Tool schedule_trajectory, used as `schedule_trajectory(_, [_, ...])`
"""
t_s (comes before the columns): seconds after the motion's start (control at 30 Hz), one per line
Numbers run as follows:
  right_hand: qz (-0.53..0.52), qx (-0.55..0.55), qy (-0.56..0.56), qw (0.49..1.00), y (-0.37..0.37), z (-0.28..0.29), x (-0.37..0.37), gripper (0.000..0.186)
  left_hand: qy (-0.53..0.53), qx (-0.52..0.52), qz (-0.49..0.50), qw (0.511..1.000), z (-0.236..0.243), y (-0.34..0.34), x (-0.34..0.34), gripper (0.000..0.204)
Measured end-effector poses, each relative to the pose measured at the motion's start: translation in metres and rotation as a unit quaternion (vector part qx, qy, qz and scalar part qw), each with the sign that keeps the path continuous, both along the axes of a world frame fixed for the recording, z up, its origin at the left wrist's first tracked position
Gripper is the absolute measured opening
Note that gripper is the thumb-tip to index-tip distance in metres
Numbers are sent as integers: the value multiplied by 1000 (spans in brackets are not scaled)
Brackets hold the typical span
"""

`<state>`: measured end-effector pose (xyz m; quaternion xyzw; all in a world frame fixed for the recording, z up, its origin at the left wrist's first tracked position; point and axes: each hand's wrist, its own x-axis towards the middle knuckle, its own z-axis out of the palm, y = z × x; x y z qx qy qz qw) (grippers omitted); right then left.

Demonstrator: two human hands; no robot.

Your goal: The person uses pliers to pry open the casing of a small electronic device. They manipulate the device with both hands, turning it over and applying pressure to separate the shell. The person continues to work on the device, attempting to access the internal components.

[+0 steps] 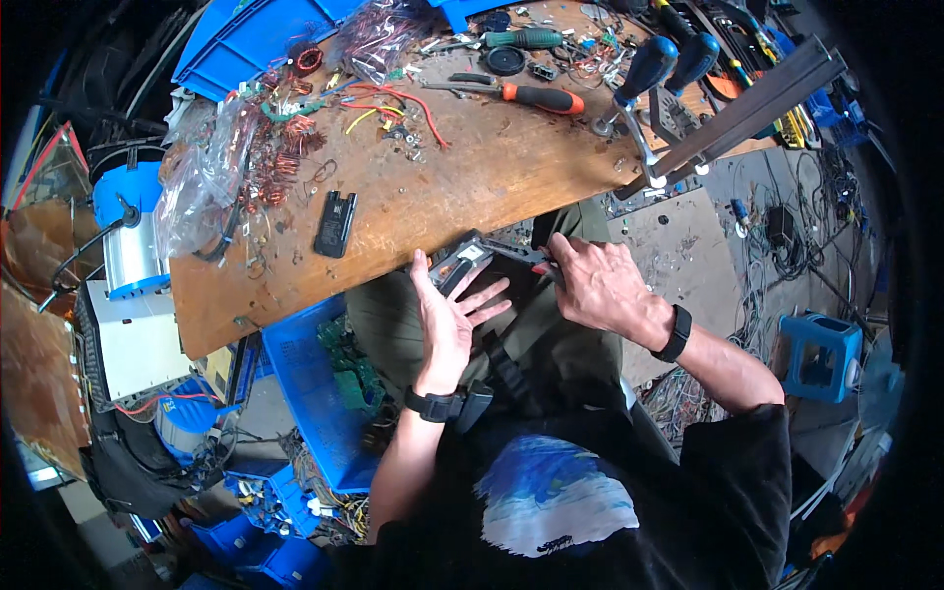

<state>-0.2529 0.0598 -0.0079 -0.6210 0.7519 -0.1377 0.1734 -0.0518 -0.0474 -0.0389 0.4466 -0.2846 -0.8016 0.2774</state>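
Observation:
My left hand point(447, 329) is turned palm up with the fingers spread, and a small black-and-silver device point(460, 264) rests between the thumb and fingers at the table's front edge. My right hand point(602, 280) is closed around a hand tool point(541, 265) with a red part on its handle; its narrow metal end reaches left to the device. Most of the tool's handle is hidden by the fingers. On the table, left of my hands, lies a flat black plastic casing point(335, 224).
The wooden table point(442, 182) carries copper coils point(280, 162), red and yellow wires point(393, 103), an orange-and-black screwdriver point(543, 98) and a green-handled screwdriver point(523, 38). A metal bar clamp point(733, 118) juts over the right edge. A blue crate point(310, 403) with circuit boards stands below left.

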Motion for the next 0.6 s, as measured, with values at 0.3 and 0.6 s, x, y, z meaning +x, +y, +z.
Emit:
schedule_trajectory(0.3, [47,34,45,997,-8,-20,-11,32,-78,2,24,997,-3,-12,1,56])
schedule_trajectory(0.6, [79,39,12,996,-18,-37,-26,28,-91,10,26,995,-12,-12,4,49])
